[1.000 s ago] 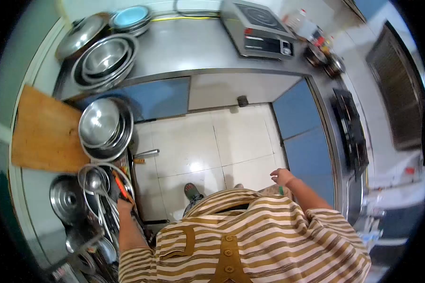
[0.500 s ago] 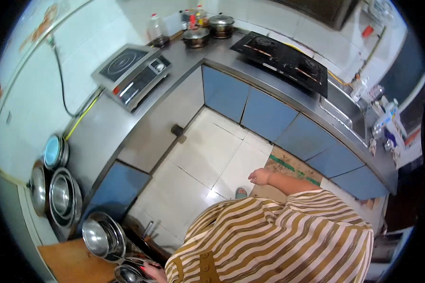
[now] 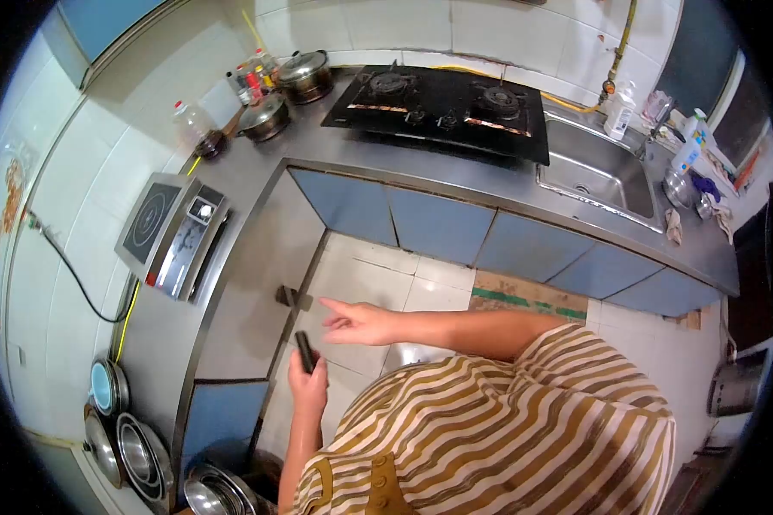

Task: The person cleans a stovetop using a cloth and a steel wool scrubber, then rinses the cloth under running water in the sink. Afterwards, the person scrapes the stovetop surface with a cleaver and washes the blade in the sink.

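Note:
My left hand (image 3: 308, 384) is wrapped round a black handle (image 3: 305, 352) that sticks up from its fist, over the floor near the left counter's front. A thin grey part seems to extend beyond the handle, but its shape is unclear. To the right and a little higher, my right hand (image 3: 358, 324) is held in the air, slightly blurred, with its index finger stretched out and the other fingers loosely bent. It holds nothing, and a gap separates the two hands.
An induction cooker (image 3: 170, 236) stands on the left counter. Along the back are pots (image 3: 305, 77), a black gas stove (image 3: 442, 112) and a sink (image 3: 597, 167). Metal bowls (image 3: 142, 455) are stacked at lower left. Blue cabinets (image 3: 438, 223) line the tiled floor (image 3: 365, 279).
The view has swung right toward the stove and sink. My left hand has come away from the utensils at lower left with the black handle. My right hand has moved left, nearer to it.

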`<state>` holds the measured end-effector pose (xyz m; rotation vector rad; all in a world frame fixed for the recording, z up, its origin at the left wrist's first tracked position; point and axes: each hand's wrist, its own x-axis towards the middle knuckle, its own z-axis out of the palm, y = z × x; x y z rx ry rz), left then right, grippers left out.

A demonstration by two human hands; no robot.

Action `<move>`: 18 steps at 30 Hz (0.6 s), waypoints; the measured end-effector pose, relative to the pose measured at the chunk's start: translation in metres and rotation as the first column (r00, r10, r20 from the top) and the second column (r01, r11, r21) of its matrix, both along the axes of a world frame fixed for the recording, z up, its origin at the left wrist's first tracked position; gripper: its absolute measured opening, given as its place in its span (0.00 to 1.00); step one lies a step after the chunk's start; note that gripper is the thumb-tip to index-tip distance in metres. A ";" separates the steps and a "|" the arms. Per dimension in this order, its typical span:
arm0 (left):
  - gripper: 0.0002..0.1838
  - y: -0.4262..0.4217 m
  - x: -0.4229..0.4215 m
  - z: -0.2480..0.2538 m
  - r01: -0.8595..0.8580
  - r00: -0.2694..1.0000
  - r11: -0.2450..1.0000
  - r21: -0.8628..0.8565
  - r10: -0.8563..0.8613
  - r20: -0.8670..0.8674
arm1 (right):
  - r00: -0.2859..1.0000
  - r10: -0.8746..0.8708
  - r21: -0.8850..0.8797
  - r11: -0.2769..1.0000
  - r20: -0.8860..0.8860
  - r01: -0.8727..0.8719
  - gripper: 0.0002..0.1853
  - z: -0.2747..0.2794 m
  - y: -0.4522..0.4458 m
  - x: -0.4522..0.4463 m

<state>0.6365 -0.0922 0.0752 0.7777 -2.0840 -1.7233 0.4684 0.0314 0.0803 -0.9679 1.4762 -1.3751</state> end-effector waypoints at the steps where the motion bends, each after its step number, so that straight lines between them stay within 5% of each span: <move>1: 0.09 0.006 -0.026 0.007 0.086 0.996 0.996 -0.031 -0.086 -0.009 | 0.995 -0.081 -0.007 0.997 -0.058 0.081 0.40 0.011 -0.006 -0.006; 3: 0.14 0.010 -0.079 -0.014 0.144 0.957 0.916 -0.375 -0.225 -0.181 | 0.977 -0.179 -0.019 0.984 -0.118 0.178 0.42 0.025 -0.004 -0.025; 6: 0.21 0.026 -0.143 0.005 0.254 0.911 0.849 -0.464 -0.371 -0.180 | 0.887 -0.459 -0.139 0.882 -0.048 0.449 0.29 0.028 0.003 -0.059; 11: 0.23 0.038 -0.241 -0.007 0.370 0.789 0.749 -0.549 -0.566 -0.240 | 0.754 -0.655 -0.159 0.751 -0.053 0.642 0.16 0.003 0.026 -0.144; 13: 0.24 0.033 -0.277 0.016 0.660 0.649 0.422 -0.622 -0.738 0.188 | 0.700 -0.714 -0.059 0.698 0.001 0.713 0.17 0.003 0.049 -0.187; 15: 0.28 0.019 -0.309 0.020 0.599 0.599 0.368 -0.711 -0.796 0.092 | 0.599 -0.762 -0.064 0.629 -0.248 0.775 0.20 0.021 0.083 -0.226; 17: 0.33 0.009 -0.336 0.042 0.287 0.726 0.420 -0.861 -0.682 -0.091 | 0.304 -0.552 -0.221 0.690 -0.776 0.689 0.24 0.029 0.124 -0.272; 18: 0.33 0.007 -0.351 0.057 0.295 0.721 0.430 -0.853 -0.686 -0.097 | 0.264 -0.373 -0.098 0.720 -0.889 0.687 0.25 0.046 0.142 -0.288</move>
